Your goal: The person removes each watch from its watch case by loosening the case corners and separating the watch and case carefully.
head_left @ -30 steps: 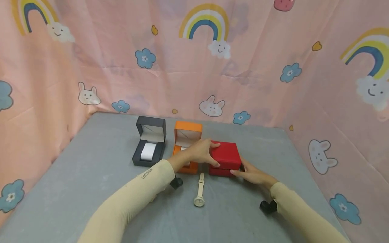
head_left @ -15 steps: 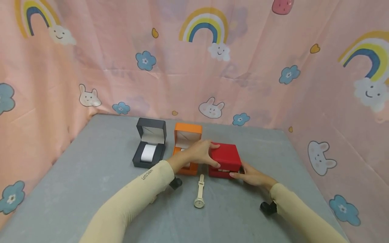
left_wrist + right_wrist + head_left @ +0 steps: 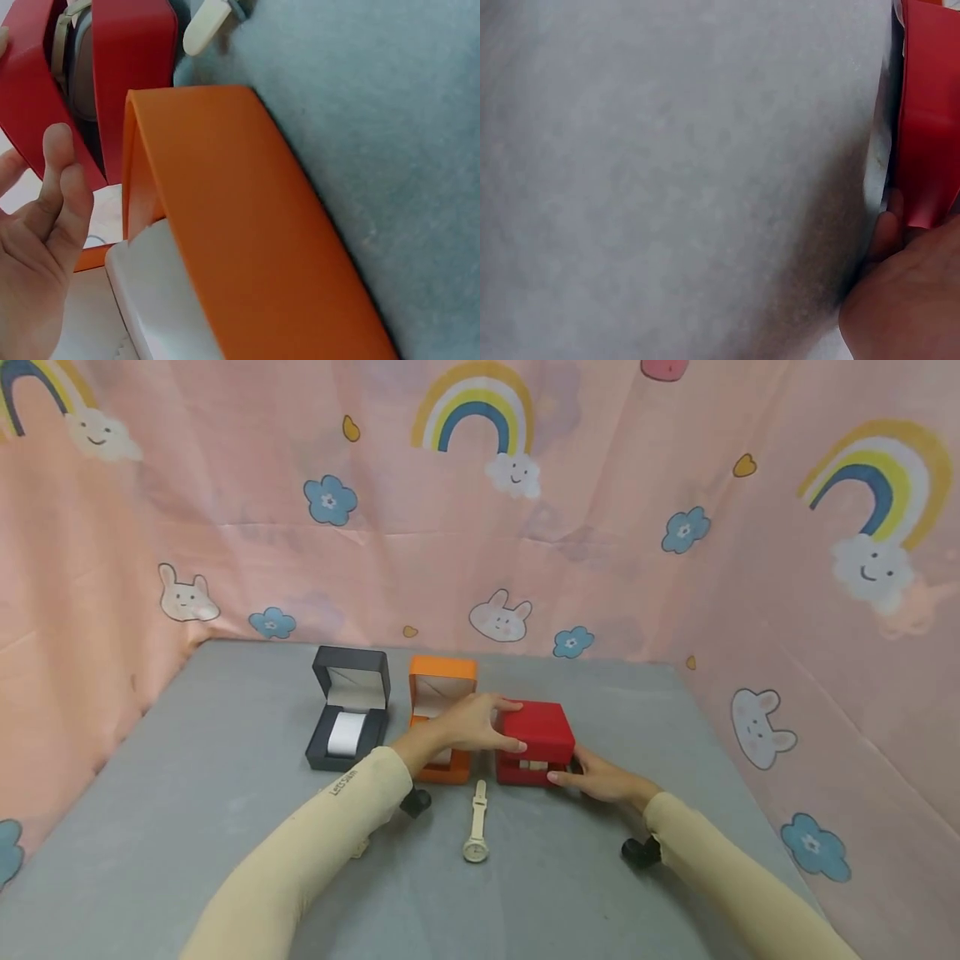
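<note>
Both hands are on a red watch box [image 3: 538, 727] whose lid stands slightly raised from its base. My left hand [image 3: 471, 725] holds the lid at its left side, thumb at the front face and fingers over the top. At the right front corner, my right hand [image 3: 600, 777] grips the base, with its thumb on the front. Through the gap, the left wrist view shows a watch [image 3: 82, 67] with a dull greyish face inside. In the right wrist view, the right fingers reach along the box's side. A cream wristwatch [image 3: 477, 827] lies in front, dial toward me.
Left of the red box stands an open orange watch box [image 3: 442, 667], partly covered by the left hand. Farther left is an open dark grey watch box [image 3: 351, 660] with a white cushion [image 3: 347, 733]. A small cream object [image 3: 361, 847] peeks out beside the left sleeve.
The red box's lid has risen a little from its base, widening the front gap and showing something pale inside. Both hands keep their hold. The head view has shifted slightly.
</note>
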A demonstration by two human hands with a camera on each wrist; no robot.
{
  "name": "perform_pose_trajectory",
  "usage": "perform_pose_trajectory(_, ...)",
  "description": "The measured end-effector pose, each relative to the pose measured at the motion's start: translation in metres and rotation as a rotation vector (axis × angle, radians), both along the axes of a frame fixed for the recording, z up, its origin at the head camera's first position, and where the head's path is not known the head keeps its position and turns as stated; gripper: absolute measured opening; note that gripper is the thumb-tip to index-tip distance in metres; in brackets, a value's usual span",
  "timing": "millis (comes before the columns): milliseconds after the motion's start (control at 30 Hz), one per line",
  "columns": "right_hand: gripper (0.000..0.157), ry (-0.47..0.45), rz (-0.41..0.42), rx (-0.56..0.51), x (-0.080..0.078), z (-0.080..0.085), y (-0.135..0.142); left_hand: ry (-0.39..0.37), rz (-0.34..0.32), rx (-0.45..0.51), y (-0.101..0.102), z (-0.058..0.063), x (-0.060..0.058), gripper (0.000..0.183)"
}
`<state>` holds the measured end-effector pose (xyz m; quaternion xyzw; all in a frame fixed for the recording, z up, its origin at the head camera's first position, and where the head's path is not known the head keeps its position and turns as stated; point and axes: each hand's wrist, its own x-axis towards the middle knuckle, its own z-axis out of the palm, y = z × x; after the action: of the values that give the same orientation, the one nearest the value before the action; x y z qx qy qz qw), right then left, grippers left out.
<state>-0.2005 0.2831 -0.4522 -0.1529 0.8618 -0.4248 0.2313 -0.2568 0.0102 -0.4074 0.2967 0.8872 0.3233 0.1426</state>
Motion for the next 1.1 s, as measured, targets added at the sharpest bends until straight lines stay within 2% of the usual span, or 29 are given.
perform_pose_trajectory(133,0.089,-0.003,-0.008,0.008,-0.001,0.000,0.001,-0.004,-0.004,0.035,0.000,-0.001,-0.001,0.073)
perform_pose_trajectory(367,0.085,0.030,-0.022,0.019,-0.004,-0.004,-0.002,-0.045,0.054,0.054,-0.003,-0.003,0.001,0.068)
perform_pose_trajectory(500,0.084,0.029,-0.021,0.011,-0.002,-0.003,-0.002,-0.043,0.059,0.067,-0.001,-0.005,0.000,0.066)
perform_pose_trajectory(667,0.087,0.035,-0.029,0.018,0.001,-0.003,0.001,-0.080,0.067,0.103,0.005,-0.007,0.000,0.065)
perform_pose_trajectory(833,0.095,0.035,-0.024,0.020,0.000,-0.002,0.002,-0.120,0.077,0.105,0.009,-0.002,-0.002,0.067)
perform_pose_trajectory(1100,0.108,0.023,-0.045,0.043,-0.002,-0.001,0.001,-0.206,0.100,0.181,0.015,0.009,-0.008,0.072)
